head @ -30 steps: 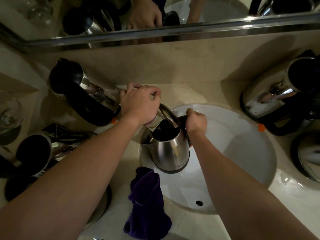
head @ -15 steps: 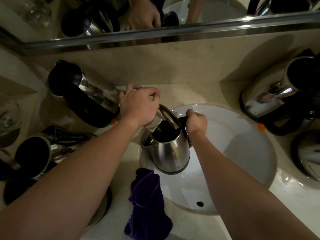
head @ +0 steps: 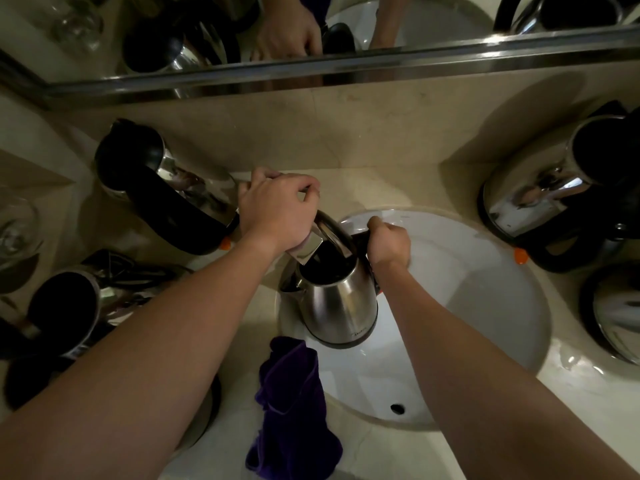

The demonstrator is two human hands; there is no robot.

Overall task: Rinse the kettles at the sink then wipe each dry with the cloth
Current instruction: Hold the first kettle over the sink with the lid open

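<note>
Kettle [head: 341, 306] first: we hold it upright over the left side of the sink [head: 485, 271], its lid tipped open and its dark mouth facing up. Our right hand [head: 388, 242] has its fingers curled tight round the black handle on the kettle's right side, so the body hangs below and to the left of that grip, long axis near vertical. Our left hand [head: 277, 213] sits just above the open mouth with its fingers curled round something at the back of the sink, likely the tap, though we cannot see it plainly. We judge the coming move turns on the mouth lying directly under that left hand. The purple cloth [head: 294, 410] lies on the worktop [head: 588, 393] at the sink's near rim, just below the kettle. Other kettles stand on both sides, one at back left [head: 166, 188] and one at right [head: 554, 188], with a mirror [head: 346, 29] behind.
</note>
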